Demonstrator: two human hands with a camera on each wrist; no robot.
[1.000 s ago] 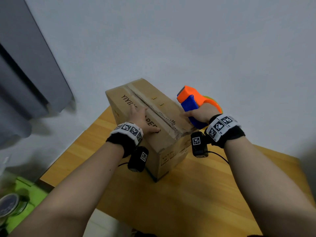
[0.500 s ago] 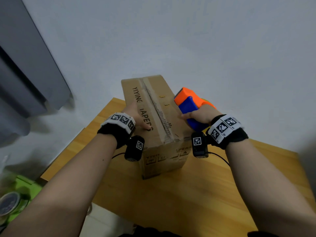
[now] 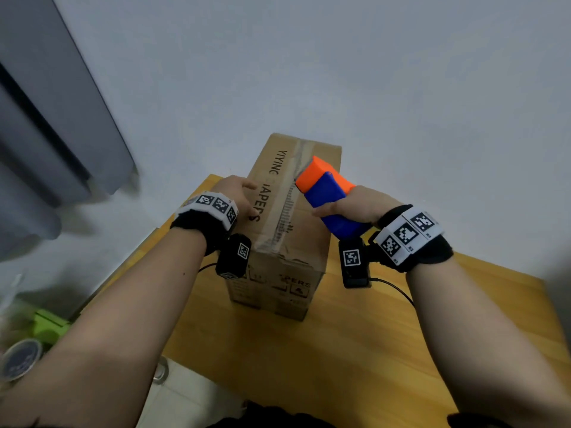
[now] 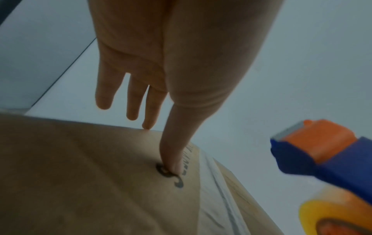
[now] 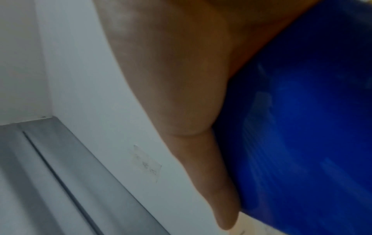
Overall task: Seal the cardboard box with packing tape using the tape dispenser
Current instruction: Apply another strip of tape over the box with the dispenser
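A closed brown cardboard box (image 3: 278, 279) stands on the wooden table (image 3: 340, 350), its taped centre seam (image 3: 287, 208) running away from me. My left hand (image 3: 239, 193) lies on the left half of the lid with straight fingers. In the left wrist view that hand (image 4: 161, 95) presses its thumb (image 4: 173, 159) on the box top (image 4: 80, 174) beside a printed letter. My right hand (image 3: 355, 208) grips the blue handle of the orange-and-blue tape dispenser (image 3: 327, 193), whose orange head hovers above the seam near the middle of the lid. The blue handle (image 5: 302, 127) fills the right wrist view. The yellow tape roll (image 4: 332, 217) shows beneath the dispenser (image 4: 322, 151).
The box sits near the table's far left corner, close to a pale wall. A grey cabinet (image 3: 46, 118) stands at the left. On the floor at lower left are a green object (image 3: 46, 325) and a round tin (image 3: 20, 359).
The box has been turned on the table so its seam now points away from me. The dispenser has moved left from beside the box to above the seam.
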